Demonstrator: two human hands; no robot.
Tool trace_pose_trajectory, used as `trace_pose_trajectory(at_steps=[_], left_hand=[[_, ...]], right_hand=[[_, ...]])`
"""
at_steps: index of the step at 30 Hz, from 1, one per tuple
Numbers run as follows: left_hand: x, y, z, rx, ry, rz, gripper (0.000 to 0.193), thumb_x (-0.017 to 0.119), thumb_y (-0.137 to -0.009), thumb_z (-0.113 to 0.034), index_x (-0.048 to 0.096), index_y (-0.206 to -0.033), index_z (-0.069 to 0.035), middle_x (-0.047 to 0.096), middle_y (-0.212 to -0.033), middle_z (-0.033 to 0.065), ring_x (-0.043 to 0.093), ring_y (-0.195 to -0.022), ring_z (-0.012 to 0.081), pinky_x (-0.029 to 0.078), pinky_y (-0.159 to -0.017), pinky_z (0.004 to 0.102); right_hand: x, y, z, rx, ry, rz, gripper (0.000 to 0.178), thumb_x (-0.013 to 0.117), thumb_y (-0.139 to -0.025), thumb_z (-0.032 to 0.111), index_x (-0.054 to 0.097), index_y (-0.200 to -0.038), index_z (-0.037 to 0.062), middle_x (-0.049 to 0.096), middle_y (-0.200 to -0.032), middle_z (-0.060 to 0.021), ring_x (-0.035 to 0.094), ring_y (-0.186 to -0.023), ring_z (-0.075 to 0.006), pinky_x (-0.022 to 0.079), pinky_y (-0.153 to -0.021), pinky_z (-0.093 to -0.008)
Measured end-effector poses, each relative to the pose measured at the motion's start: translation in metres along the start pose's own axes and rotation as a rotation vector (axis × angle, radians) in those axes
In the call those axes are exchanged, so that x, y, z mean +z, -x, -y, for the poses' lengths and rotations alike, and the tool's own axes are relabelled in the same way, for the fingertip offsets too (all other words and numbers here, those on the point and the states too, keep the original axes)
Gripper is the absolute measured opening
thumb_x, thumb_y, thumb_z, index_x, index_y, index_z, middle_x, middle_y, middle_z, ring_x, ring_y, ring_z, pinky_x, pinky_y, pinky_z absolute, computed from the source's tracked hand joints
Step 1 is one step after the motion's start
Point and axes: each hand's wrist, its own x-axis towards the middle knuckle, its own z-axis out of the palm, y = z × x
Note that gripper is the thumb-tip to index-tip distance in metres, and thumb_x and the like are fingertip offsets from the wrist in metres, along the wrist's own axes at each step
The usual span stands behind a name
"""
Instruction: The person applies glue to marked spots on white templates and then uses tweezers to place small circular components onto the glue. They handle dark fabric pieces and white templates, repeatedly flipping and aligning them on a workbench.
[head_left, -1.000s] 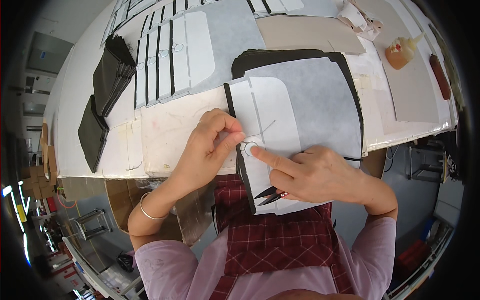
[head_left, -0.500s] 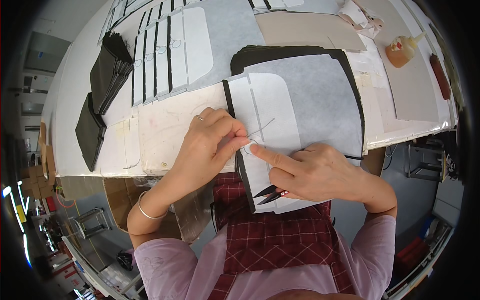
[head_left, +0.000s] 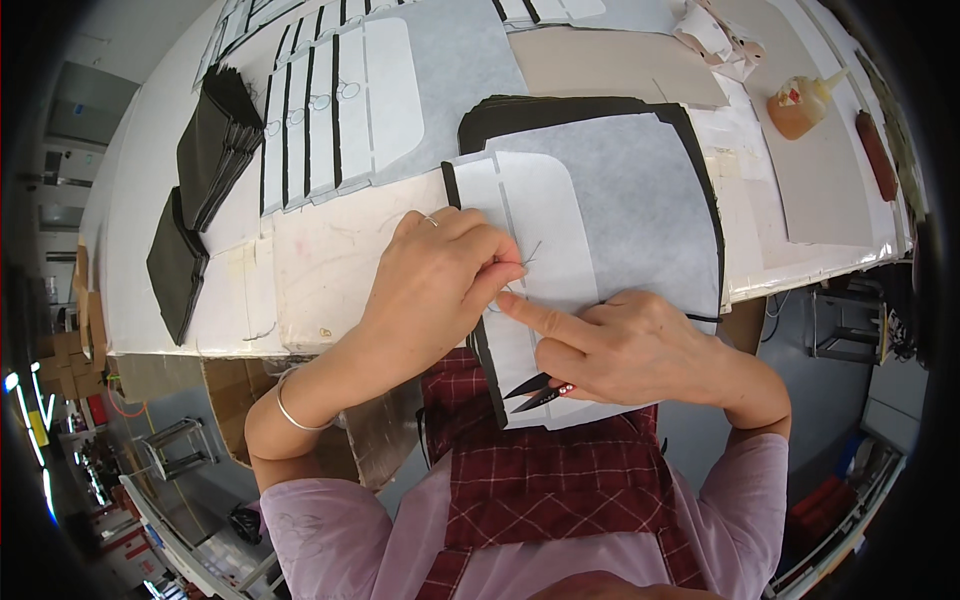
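Note:
In front of me lies a pale grey fabric panel (head_left: 650, 190) with a white rounded strip (head_left: 548, 195) and a black left edge, on top of a stack of black pieces (head_left: 550, 108). My left hand (head_left: 430, 275) pinches a thin grey cord (head_left: 534, 252) over the white strip, its loose end poking out past the fingertips. My right hand (head_left: 640, 350) keeps small thread snips (head_left: 538, 393) tucked under its curled fingers, black blades pointing left. Its index finger reaches out and presses on the panel beside the left fingertips. A small ring of cord there is mostly hidden.
Overlapping similar panels (head_left: 455, 90) with small cord loops lie at the far left. Folded black pieces (head_left: 215, 150) stand beside them. At the right are a bottle of amber liquid (head_left: 797, 108), beige board (head_left: 810, 190) and crumpled scraps (head_left: 715, 40). The table's front edge runs below.
My left hand has moved right across the panel, still pinching the cord, and now covers more of the cord ring. The right hand stays nearly in place with the snips.

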Motion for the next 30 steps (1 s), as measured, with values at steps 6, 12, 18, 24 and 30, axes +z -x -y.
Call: trace_pose_trajectory(at_steps=[6,12,18,24,30], left_hand=[[-0.024,0.013,0.015,-0.222,0.107,-0.140,0.008,0.071,-0.087,-0.005,0.064,-0.089,-0.003,0.062,-0.082,0.0104,0.061,-0.073,0.0250,0.049,-0.066,0.0353],[-0.025,0.040,0.033,-0.280,0.105,-0.265,0.032,0.071,-0.086,0.000,0.061,-0.117,-0.005,0.064,-0.097,0.0040,0.057,-0.077,0.0156,0.044,-0.064,0.0266],[-0.015,0.032,0.029,-0.238,0.548,0.104,0.042,0.081,-0.081,-0.003,0.063,-0.118,-0.008,0.065,-0.094,-0.0028,0.048,-0.075,0.0026,0.035,-0.057,0.0182],[-0.013,0.031,0.045,0.089,0.229,0.020,0.016,0.073,-0.087,-0.002,0.067,-0.101,-0.003,0.064,-0.088,0.0052,0.058,-0.075,0.0198,0.048,-0.067,0.0307],[-0.012,0.028,0.038,0.094,0.330,-0.072,0.012,0.068,-0.091,-0.004,0.063,-0.101,-0.001,0.065,-0.097,0.0116,0.063,-0.091,0.0310,0.051,-0.081,0.0373]], right_hand=[[-0.003,-0.002,0.000,-0.002,0.004,0.010,0.018,0.073,-0.071,0.025,0.060,-0.074,0.0126,0.067,-0.131,-0.0100,0.058,-0.050,-0.0046,0.044,-0.044,-0.0225],[-0.007,-0.005,0.001,0.006,0.000,0.021,0.020,0.075,-0.071,0.025,0.059,-0.075,0.0135,0.066,-0.133,-0.0076,0.059,-0.051,-0.0049,0.043,-0.044,-0.0225],[-0.007,-0.006,-0.001,0.023,-0.096,0.003,0.030,0.076,-0.071,0.025,0.050,-0.068,0.0115,0.068,-0.130,-0.0074,0.052,-0.045,-0.0087,0.039,-0.040,-0.0241],[-0.052,-0.027,-0.019,0.278,-0.494,-0.046,0.031,0.078,-0.084,0.035,0.063,-0.088,0.0076,0.065,-0.077,-0.0073,0.060,-0.055,-0.0282,0.044,-0.052,-0.0342],[-0.049,-0.069,-0.059,0.253,-0.235,0.247,0.040,0.071,-0.089,0.046,0.064,-0.086,0.0071,0.055,-0.058,-0.0113,0.058,-0.059,-0.0318,0.040,-0.054,-0.0418]])
